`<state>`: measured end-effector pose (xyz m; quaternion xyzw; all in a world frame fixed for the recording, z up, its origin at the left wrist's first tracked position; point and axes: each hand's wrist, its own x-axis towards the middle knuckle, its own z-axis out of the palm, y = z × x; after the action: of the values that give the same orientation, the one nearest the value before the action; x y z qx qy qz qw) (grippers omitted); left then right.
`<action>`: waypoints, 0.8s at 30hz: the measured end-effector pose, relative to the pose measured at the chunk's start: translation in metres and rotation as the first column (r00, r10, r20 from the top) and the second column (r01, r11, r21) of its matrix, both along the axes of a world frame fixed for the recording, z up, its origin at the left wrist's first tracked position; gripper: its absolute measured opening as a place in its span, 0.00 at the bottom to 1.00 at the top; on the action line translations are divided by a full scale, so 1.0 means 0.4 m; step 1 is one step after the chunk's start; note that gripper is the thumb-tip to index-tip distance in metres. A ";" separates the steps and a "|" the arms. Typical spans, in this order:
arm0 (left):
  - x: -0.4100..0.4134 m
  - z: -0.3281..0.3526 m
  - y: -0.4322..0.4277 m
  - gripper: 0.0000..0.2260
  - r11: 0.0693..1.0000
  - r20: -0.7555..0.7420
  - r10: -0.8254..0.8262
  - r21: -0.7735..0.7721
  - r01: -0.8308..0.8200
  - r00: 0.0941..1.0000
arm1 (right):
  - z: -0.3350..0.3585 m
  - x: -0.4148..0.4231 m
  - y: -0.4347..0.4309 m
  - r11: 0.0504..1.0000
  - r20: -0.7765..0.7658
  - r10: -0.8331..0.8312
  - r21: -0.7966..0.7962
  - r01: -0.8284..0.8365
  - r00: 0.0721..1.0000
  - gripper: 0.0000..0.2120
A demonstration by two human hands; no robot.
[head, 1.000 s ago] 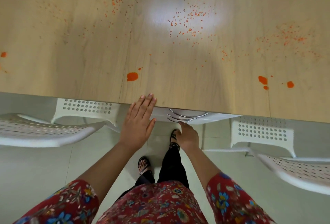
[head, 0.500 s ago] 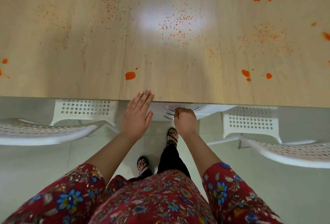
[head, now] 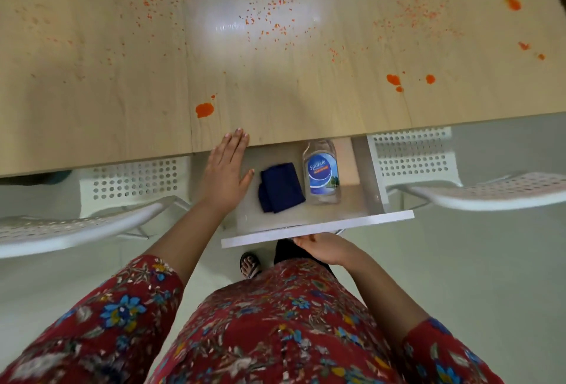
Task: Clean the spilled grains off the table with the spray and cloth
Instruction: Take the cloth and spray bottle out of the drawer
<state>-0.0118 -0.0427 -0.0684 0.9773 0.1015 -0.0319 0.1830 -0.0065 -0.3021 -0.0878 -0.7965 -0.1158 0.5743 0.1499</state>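
drawer (head: 315, 230) now out | right hand (head: 327, 250) grips it | left hand (head: 225, 175) flat on table (head: 122, 92)

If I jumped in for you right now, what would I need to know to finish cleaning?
Left hand: flat, fingertips resting on the table edge, holding nothing.
Right hand: grips the front of the open drawer.
In the drawer: the folded blue cloth and, to its right, the clear bottle lying down, both untouched.
Done: drawer open.
Left: take both out, spray, then wipe up the orange grains and blobs scattered over the table.
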 end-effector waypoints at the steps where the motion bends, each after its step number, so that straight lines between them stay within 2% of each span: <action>1: 0.001 0.001 0.000 0.32 1.000 -0.002 0.003 0.003 -0.003 1.000 | 0.006 -0.013 -0.008 0.999 -0.019 0.048 -0.019 -0.049 0.999 0.33; 3: 0.001 0.000 -0.001 0.33 1.000 -0.014 0.002 0.015 -0.002 1.000 | 0.022 -0.040 -0.022 0.996 -0.051 0.068 -0.047 -0.070 0.996 0.33; 6: 0.000 0.003 -0.001 0.34 1.000 -0.026 -0.002 0.021 0.003 1.000 | 0.071 -0.055 -0.026 0.998 -0.124 0.014 -0.060 -0.021 0.992 0.31; 9: -0.002 0.015 -0.010 0.35 1.000 -0.035 0.004 0.015 -0.004 0.999 | 0.133 -0.023 -0.016 0.990 -0.151 0.044 -0.126 -0.064 0.988 0.32; 11: -0.008 0.026 -0.026 0.33 0.999 -0.017 0.036 -0.039 -0.037 0.999 | 0.169 0.014 0.002 0.997 -0.150 -0.027 -0.080 0.015 0.988 0.28; 13: -0.029 0.032 -0.048 0.29 0.986 0.040 0.077 -0.151 -0.070 0.996 | 0.177 0.048 0.038 0.974 -0.064 -0.222 0.024 0.224 0.973 0.22; 14: -0.043 0.031 -0.053 0.27 0.975 0.069 0.103 -0.203 -0.087 0.992 | 0.167 0.069 0.068 0.957 0.063 -0.282 0.089 0.276 0.957 0.19; 15: -0.060 0.029 -0.057 0.25 0.964 0.083 0.122 -0.247 -0.099 0.989 | 0.139 0.084 0.101 0.961 0.233 -0.268 0.129 0.243 0.935 0.17; 17: -0.093 0.028 -0.064 0.21 0.945 0.089 0.162 -0.302 -0.128 0.983 | 0.067 0.105 0.165 0.994 0.475 -0.092 0.097 0.051 0.875 0.18; 19: -0.114 0.036 -0.061 0.18 0.921 0.061 0.236 -0.334 -0.203 0.970 | 0.003 0.111 0.214 0.979 0.506 0.180 -0.006 -0.206 0.844 0.29; 20: -0.119 0.044 -0.057 0.17 0.908 0.044 0.264 -0.348 -0.233 0.963 | -0.020 0.114 0.228 0.944 0.526 0.313 -0.082 -0.319 0.791 0.32; 22: -0.123 0.055 -0.048 0.16 0.890 0.033 0.266 -0.393 -0.232 0.963 | -0.040 0.122 0.237 0.889 0.589 0.448 -0.209 -0.408 0.673 0.30; 23: -0.123 0.061 -0.044 0.16 0.870 0.022 0.272 -0.433 -0.236 0.962 | -0.040 0.130 0.238 0.882 0.594 0.461 -0.229 -0.411 0.659 0.25; 24: -0.121 0.064 -0.042 0.16 0.840 -0.006 0.278 -0.484 -0.246 0.961 | -0.035 0.138 0.235 0.898 0.566 0.433 -0.204 -0.390 0.701 0.21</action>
<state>-0.0602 -0.0593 -0.0430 0.8785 0.2170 0.0007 0.4255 0.0486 -0.2081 -0.1019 -0.8945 -0.3121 0.3155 -0.0538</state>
